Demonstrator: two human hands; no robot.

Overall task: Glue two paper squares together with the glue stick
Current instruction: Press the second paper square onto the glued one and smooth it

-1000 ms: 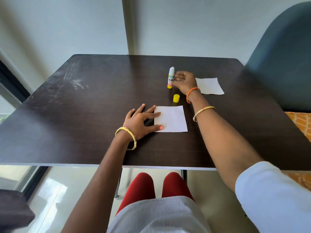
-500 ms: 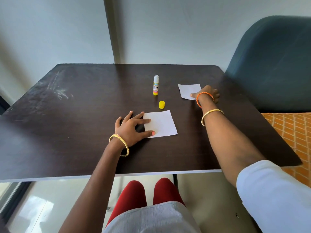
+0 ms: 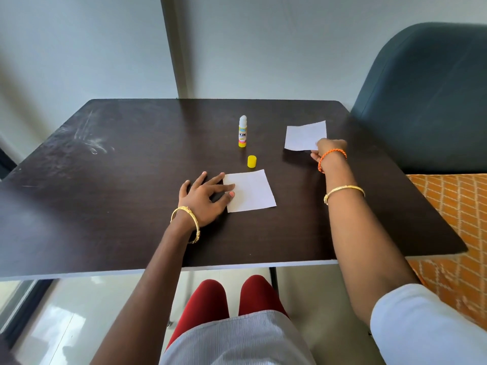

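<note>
One white paper square (image 3: 251,191) lies flat near the middle of the dark table (image 3: 105,180). My left hand (image 3: 204,197) rests beside it with spread fingers, its fingertips pressing the paper's left edge. A second white paper square (image 3: 304,135) is lifted off the table at the far right, and my right hand (image 3: 328,151) pinches its near right corner. The uncapped glue stick (image 3: 242,131), yellow with a white tip, stands upright behind the flat paper. Its yellow cap (image 3: 252,161) sits between the stick and that paper.
A dark teal chair (image 3: 427,101) stands against the table's right side, with an orange patterned cushion (image 3: 453,222) below it. A grey wall rises right behind the table's far edge. The table's near edge runs just above my knees.
My right hand left the glue stick, reached right to the far paper, took hold of its corner and has raised it off the table. My left hand stayed on the near paper.
</note>
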